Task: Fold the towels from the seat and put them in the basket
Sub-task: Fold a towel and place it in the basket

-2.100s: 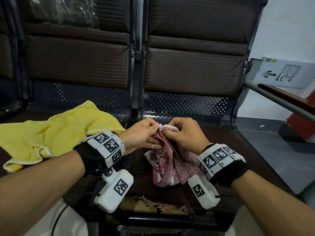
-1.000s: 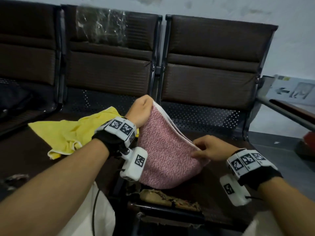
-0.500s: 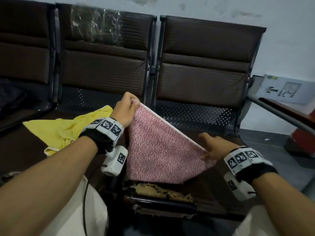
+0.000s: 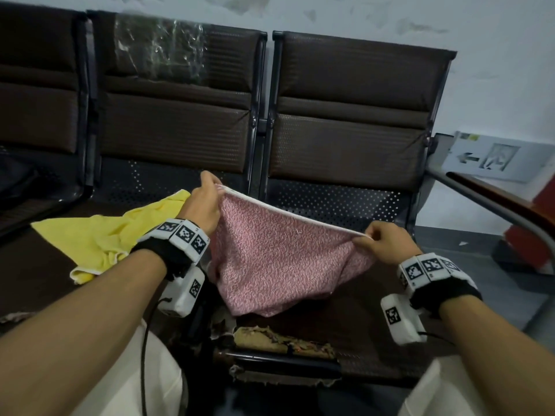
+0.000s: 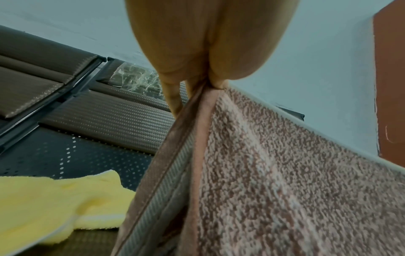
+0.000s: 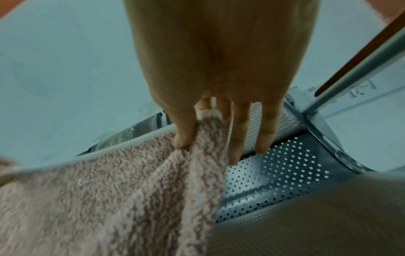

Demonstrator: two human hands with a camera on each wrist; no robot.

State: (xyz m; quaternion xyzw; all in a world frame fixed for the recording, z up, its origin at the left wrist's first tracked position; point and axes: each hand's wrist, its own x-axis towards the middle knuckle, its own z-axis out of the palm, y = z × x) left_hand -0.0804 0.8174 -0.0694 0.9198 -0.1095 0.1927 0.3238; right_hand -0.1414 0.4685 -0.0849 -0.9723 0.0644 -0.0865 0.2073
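A pink speckled towel [image 4: 279, 259] with a white hem hangs spread between my two hands above the right-hand seat [image 4: 360, 325]. My left hand [image 4: 205, 193] pinches its upper left corner, held higher; in the left wrist view the pink towel [image 5: 285, 173] drops from my left hand [image 5: 206, 81]. My right hand [image 4: 372, 240] pinches the right corner, lower; the right wrist view shows my right hand [image 6: 197, 121] with thumb and forefinger on the towel [image 6: 109, 190]. A yellow towel [image 4: 99, 238] lies crumpled on the middle seat. No basket is in view.
A row of dark brown padded chairs [image 4: 345, 115] stands against a pale wall. The front edge of the right seat is torn, with stuffing [image 4: 282, 340] showing. A metal armrest [image 4: 510, 211] runs at the right, beside a grey sign [image 4: 492, 157].
The bunched pink towel has been lifted and pulled open. Since half a second ago my right hand has risen and moved right, drawing the top hem taut.
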